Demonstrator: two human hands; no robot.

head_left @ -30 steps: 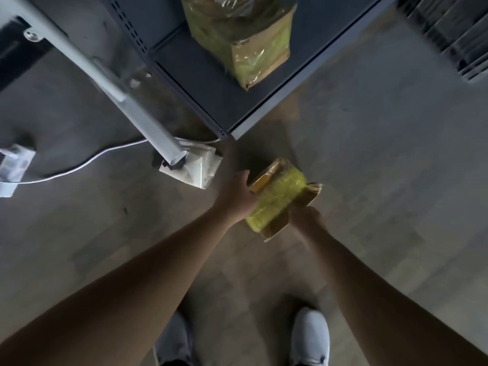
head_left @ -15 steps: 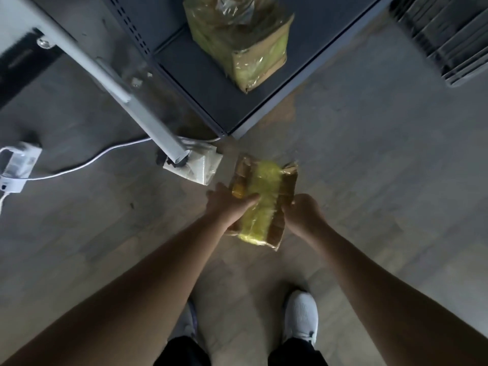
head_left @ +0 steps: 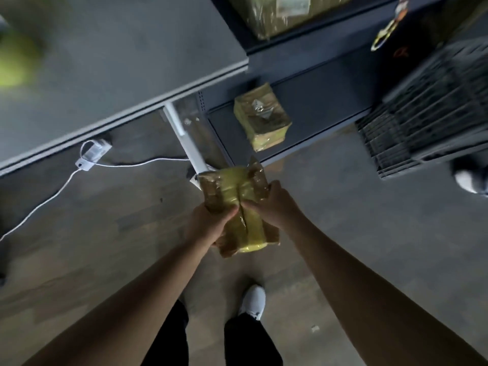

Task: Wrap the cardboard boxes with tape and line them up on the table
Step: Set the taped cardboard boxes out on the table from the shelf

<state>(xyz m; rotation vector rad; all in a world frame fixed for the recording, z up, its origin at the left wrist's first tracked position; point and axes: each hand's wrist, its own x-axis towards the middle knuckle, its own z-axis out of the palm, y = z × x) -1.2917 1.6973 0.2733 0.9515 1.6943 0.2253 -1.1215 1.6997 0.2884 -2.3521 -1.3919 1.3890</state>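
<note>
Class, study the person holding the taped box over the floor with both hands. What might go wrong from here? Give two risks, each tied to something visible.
1. The left hand and right hand grip the box in mid-air on glossy tape; it might slip and fall.
2. A white cable trails over the floor by the table leg; a step there might snag it.

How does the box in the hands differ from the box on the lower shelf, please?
The held box is gripped by the left hand and right hand over the floor; the shelf box rests untouched on the dark shelf. The held box shows bare brown cardboard beside its yellow band; the shelf box looks fully wrapped. Both are taped in yellow.
</note>
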